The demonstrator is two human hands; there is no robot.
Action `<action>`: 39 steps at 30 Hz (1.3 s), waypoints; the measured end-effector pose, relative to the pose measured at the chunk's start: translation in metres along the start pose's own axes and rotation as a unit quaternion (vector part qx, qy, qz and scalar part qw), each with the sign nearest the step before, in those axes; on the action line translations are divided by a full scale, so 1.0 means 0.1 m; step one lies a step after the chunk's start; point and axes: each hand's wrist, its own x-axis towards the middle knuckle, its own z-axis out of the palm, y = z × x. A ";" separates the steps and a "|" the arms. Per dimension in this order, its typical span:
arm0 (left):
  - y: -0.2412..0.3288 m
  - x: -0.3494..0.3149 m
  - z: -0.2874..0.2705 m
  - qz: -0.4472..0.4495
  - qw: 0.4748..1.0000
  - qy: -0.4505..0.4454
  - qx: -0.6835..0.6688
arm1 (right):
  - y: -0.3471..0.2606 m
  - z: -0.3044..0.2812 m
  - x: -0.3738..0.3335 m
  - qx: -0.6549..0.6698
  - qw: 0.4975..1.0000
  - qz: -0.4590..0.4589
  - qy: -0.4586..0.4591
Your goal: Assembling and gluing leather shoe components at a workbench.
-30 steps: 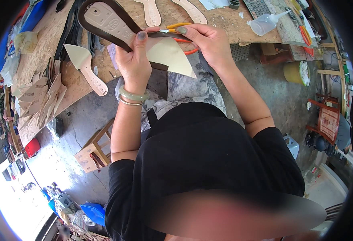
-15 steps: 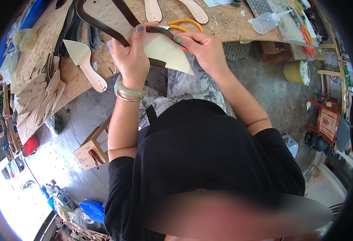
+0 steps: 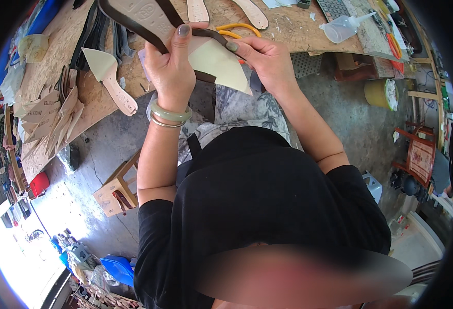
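Observation:
My left hand point(image 3: 172, 69) is closed around the middle of a pale shoe insole point(image 3: 206, 54), thumb on top. A dark brown edging strip point(image 3: 126, 21) runs along the insole's rim at the heel end. With thumb and fingers, my right hand point(image 3: 270, 62) pinches the dark strip at the near side of the cream pointed toe end. The insole's middle is hidden under my left hand. Another insole point(image 3: 110, 82) with a cream toe lies on the table to the left, and yellow-handled pliers point(image 3: 237, 28) lie just beyond my hands.
Wooden worktable point(image 3: 293, 31) spans the far side. Dark strips point(image 3: 93, 38) and a stack of tan pointed pieces point(image 3: 56, 116) lie at left; a squeeze bottle point(image 3: 340, 29) lies at right. A yellow bin point(image 3: 381, 94) and a wooden stool point(image 3: 115, 193) stand on the floor.
The insole and both hands have shifted slightly; the toe end has moved a little to the right. My right hand still pinches the strip, its fingers slightly changed in position.

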 end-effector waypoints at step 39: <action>-0.13 -0.43 -0.37 -0.362 0.890 -0.139 -0.241 | 0.05 0.00 0.58 -0.134 0.959 -0.052 -0.243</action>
